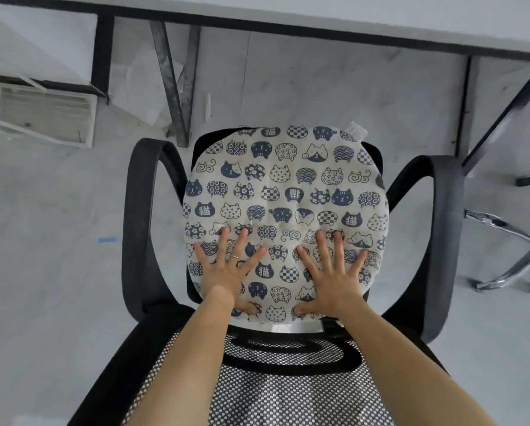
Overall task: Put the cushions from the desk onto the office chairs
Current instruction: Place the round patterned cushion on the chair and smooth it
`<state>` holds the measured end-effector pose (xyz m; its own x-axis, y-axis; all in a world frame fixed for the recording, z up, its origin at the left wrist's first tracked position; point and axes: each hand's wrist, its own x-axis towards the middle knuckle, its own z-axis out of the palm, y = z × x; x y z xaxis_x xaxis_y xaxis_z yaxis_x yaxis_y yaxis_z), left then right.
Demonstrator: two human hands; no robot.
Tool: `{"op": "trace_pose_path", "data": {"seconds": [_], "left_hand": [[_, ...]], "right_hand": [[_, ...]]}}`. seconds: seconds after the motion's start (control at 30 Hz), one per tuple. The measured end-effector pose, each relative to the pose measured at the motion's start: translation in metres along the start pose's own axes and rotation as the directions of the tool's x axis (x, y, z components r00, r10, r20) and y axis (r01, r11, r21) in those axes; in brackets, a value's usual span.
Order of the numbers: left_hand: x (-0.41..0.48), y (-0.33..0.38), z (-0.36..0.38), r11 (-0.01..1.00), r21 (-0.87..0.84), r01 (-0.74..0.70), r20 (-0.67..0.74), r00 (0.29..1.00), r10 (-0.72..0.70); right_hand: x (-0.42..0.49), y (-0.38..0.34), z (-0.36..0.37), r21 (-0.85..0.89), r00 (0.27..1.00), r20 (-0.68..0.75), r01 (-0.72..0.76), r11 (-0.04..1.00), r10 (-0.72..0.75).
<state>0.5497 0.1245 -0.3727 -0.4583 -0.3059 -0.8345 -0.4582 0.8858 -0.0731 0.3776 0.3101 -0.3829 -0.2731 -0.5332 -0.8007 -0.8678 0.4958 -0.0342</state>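
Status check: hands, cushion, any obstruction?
Left hand and right hand open, flat on cushion. Cushion lying on office chair seat. Nothing blocking.

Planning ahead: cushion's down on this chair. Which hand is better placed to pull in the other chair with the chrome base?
Probably the right hand. Both lie flat on the cushion, but the chrome base stands on that side, beyond the armrest; the left hand would cross over.

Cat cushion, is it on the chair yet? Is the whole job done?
Done: the cat cushion lies on the office chair seat. In hand: the left hand and right hand press flat on it, fingers straight. Left to do: cannot tell; only the desk edge and a second chair base show.
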Motion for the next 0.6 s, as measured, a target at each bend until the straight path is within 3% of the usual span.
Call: {"op": "trace_pose_path", "data": {"seconds": [0.17,0.23,0.3,0.33,0.37,0.43,0.5,0.53,0.6], "left_hand": [[-0.010,-0.004,-0.017,0.998,-0.042,-0.044,0.020,0.999,0.045],[-0.020,-0.012,-0.026,0.989,-0.123,-0.083,-0.086,0.994,0.072],[-0.031,-0.019,-0.038,0.965,-0.260,-0.021,-0.300,0.952,-0.060],[-0.032,-0.022,-0.041,0.923,-0.381,0.051,-0.380,0.902,-0.206],[-0.032,-0.024,-0.044,0.835,-0.533,0.135,-0.380,0.844,-0.378],[-0.023,-0.032,-0.049,0.500,-0.818,0.284,-0.127,0.758,-0.639],[-0.008,-0.043,-0.052,0.128,-0.923,0.362,0.190,0.720,-0.667],[-0.002,-0.048,-0.053,0.024,-0.919,0.392,0.291,0.719,-0.631],[0.009,-0.054,-0.052,-0.003,-0.918,0.396,0.324,0.745,-0.583]], "right_hand": [[-0.012,-0.001,-0.022,0.050,0.997,0.071,0.011,0.999,-0.015],[-0.019,0.003,-0.037,0.164,1.000,0.020,0.006,0.987,-0.009],[-0.023,0.007,-0.056,0.390,0.971,-0.169,-0.091,0.916,0.168],[-0.023,0.010,-0.064,0.514,0.916,-0.250,-0.149,0.845,0.314],[-0.021,0.014,-0.071,0.630,0.845,-0.276,-0.200,0.750,0.458],[-0.011,0.024,-0.080,0.807,0.737,-0.169,-0.279,0.521,0.655],[0.001,0.036,-0.082,0.900,0.703,0.006,-0.314,0.303,0.711],[0.005,0.043,-0.080,0.929,0.709,0.086,-0.312,0.201,0.700],[0.010,0.054,-0.072,0.944,0.723,0.175,-0.315,0.094,0.668]]}}
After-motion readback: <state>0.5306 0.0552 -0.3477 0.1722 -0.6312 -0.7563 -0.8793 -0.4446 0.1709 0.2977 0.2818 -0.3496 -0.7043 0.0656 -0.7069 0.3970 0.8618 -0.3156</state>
